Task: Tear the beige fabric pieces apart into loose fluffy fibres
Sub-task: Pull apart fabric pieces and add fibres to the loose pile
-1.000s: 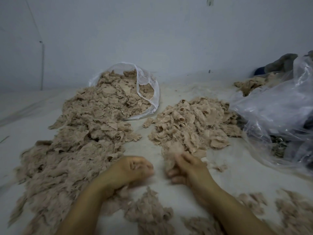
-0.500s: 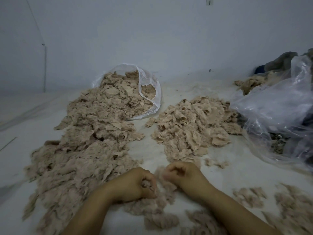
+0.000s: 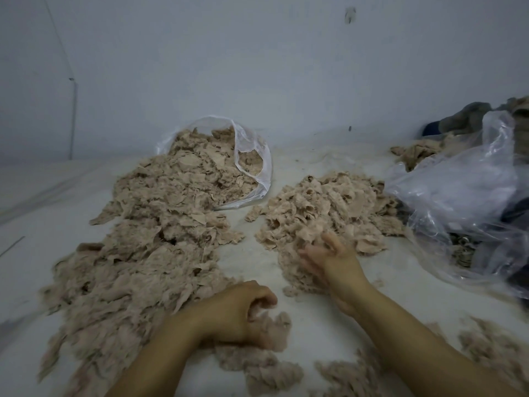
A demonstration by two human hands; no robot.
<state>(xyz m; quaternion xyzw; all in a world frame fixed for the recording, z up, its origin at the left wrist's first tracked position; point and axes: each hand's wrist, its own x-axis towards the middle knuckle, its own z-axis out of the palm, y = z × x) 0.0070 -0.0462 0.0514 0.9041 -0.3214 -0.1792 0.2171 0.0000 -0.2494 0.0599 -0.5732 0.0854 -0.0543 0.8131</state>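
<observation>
Two hands, left hand [image 3: 237, 313] fingers clenching fluffy fibres [image 3: 274, 329], right hand [image 3: 329, 260] fingers spread on fabric pile [image 3: 323, 213]

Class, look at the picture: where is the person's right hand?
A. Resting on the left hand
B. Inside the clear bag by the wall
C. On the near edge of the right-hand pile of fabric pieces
C: the right hand reaches with spread fingers into the near edge of the right-hand pile, apart from the left hand.

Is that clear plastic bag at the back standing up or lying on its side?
On its side. The clear plastic bag lies with its mouth facing the camera, and beige fabric pieces spill from it onto the white surface.
</observation>
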